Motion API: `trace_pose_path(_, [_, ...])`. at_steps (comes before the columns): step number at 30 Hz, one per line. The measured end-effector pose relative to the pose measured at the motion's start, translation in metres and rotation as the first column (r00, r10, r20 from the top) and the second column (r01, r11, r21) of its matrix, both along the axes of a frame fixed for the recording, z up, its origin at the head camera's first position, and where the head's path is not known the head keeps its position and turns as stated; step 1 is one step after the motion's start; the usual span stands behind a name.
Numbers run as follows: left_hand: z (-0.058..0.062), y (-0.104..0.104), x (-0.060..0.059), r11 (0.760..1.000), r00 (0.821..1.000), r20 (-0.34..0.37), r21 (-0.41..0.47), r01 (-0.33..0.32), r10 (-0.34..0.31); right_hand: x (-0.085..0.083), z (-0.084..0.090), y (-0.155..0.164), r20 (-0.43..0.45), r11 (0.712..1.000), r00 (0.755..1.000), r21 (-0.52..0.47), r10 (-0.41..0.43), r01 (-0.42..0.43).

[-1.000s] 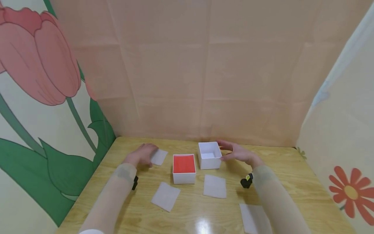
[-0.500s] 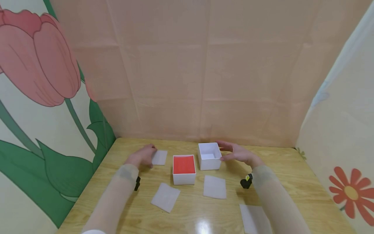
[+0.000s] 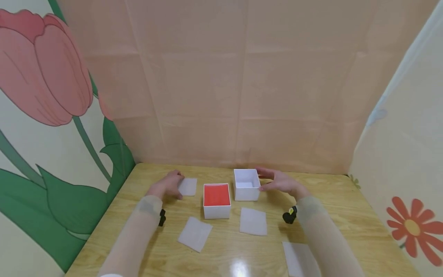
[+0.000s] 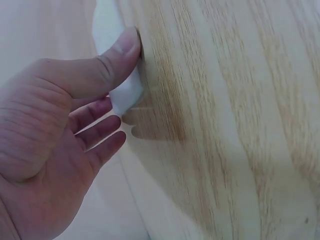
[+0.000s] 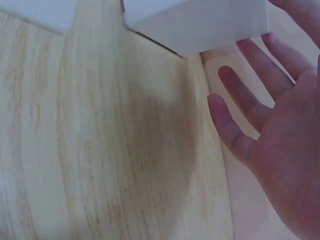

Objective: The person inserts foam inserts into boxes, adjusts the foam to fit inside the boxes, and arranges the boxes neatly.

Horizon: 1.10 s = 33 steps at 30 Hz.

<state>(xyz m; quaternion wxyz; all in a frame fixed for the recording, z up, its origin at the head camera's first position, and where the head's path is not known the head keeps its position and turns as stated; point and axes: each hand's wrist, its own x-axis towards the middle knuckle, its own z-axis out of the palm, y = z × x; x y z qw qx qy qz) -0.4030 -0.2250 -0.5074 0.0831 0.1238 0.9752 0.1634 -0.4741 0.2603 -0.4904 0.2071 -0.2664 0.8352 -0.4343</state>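
Little differs from half a second ago: the head camera has tilted a touch, so the whole scene sits slightly lower and to the left, while both hands and every object on the desk (image 3: pixel 332 192) keep their places relative to each other.

The left hand (image 3: pixel 168 184) lies at the far left of the desk against a white paper square (image 3: pixel 188 186). In the left wrist view its thumb (image 4: pixel 107 62) presses on the edge of that square (image 4: pixel 117 75) and lifts it a little off the wood, with the other fingers loosely curled beneath; it is pinching the sheet's edge rather than lying flat.

The right hand (image 3: pixel 278 181) is spread open, fingers nearly straight, cupped just beside the right wall of the empty white box (image 3: pixel 246 184). In the right wrist view the fingers (image 5: pixel 250 95) are extended near the box's corner (image 5: pixel 200 22); whether they actually touch it cannot be told.

Between the hands, the box with the red inside (image 3: pixel 217 199) stands just to the left of the empty one and a bit nearer the person. Three more white paper squares lie closer to the person: one at (image 3: pixel 195 233), one at (image 3: pixel 253 222) and one at (image 3: pixel 300 258)
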Motion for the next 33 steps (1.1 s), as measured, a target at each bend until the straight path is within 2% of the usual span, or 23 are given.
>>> trace_pose_path(5, [-0.002,-0.001,-0.001,1.0,1.0,0.0,0.016,0.001,-0.001,-0.001,-0.005,0.001,-0.044,1.0,0.999,0.015,-0.018,0.019])
trace_pose_path(14, [-0.007,-0.013,-0.004,0.999,0.998,-0.037,0.013,0.042,-0.041,-0.001,-0.005,-0.001,-0.052,1.0,0.999,0.012,-0.006,0.007])
trace_pose_path(22, [-0.005,-0.016,0.002,0.998,0.998,-0.041,0.043,0.038,-0.036,-0.002,-0.007,-0.002,-0.064,1.0,0.998,0.029,0.006,-0.004])
trace_pose_path(29, [-0.006,-0.021,0.003,0.998,0.998,-0.062,0.066,0.023,-0.018,-0.002,-0.007,-0.001,-0.037,1.0,0.999,0.028,0.011,-0.01])
trace_pose_path(33, [-0.004,-0.021,0.003,0.994,0.995,-0.099,0.108,0.019,-0.008,-0.003,-0.007,0.0,-0.051,0.999,0.999,0.034,0.015,-0.013])
